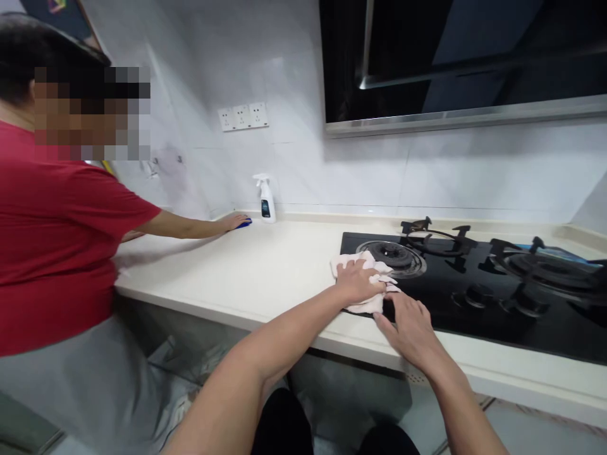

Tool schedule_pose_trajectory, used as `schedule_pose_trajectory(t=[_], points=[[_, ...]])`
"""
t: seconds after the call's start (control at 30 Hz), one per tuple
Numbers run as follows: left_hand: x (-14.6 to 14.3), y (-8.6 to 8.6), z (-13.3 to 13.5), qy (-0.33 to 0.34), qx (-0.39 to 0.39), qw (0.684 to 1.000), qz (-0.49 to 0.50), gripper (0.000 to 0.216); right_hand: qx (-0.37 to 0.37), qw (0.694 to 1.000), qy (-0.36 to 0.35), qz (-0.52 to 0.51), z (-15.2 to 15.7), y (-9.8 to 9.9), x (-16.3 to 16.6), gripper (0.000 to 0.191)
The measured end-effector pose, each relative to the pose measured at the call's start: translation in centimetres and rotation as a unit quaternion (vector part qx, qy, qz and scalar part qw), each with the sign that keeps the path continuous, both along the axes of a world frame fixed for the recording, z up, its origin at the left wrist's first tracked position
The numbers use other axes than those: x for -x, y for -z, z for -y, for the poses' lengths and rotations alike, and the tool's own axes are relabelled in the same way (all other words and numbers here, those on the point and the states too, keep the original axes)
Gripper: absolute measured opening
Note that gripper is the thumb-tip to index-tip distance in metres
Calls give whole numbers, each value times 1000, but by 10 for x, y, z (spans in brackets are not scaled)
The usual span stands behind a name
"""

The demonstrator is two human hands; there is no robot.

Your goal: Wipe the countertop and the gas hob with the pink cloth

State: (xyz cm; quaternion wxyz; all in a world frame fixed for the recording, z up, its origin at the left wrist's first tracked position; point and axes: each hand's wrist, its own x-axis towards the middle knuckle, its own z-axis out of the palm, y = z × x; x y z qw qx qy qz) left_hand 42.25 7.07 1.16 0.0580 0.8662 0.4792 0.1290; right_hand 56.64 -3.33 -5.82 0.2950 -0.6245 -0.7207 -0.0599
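My left hand (355, 279) presses on a pale, crumpled cleaning cloth (365, 306), its fingers bent over the folds. The cloth lies across the left front corner of the black glass gas hob (441, 303), partly over the white countertop (213, 265). Close beside it, my right hand (410, 325) rests at the hob's front edge, thumb and fingers apart, holding nothing that shows. Just behind the cloth is the left burner (393, 254), with no pan support standing over it.
At the left a person in a red shirt (61, 234) reaches along the counter with a blue cloth (244, 223) under one hand. A white spray bottle (267, 201) stands by the wall. Pan supports (439, 237) sit on the hob, below a black range hood (465, 63).
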Motion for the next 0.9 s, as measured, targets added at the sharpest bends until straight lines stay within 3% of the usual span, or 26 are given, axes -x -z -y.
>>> schedule_pose_trajectory(t=[0.13,0.37,0.5,0.63,0.77,0.9], points=[[41,2,20,3,-10,1000,26,47,11,1000,-3,19,1,4,-4,50],[149,4,54,-55,-22,998,22,37,34,998,-9,46,5,4,-8,53],[218,-1,42,-187,-3,982,0,44,40,998,-6,41,6,2,-9,54],[275,-8,26,-353,14,936,1,60,48,998,-7,41,8,0,-9,55],[286,-10,33,-373,8,928,-1,62,47,998,-10,42,8,-1,-8,54],[250,-2,62,-279,-24,960,-5,55,40,998,-12,45,3,1,-12,52]])
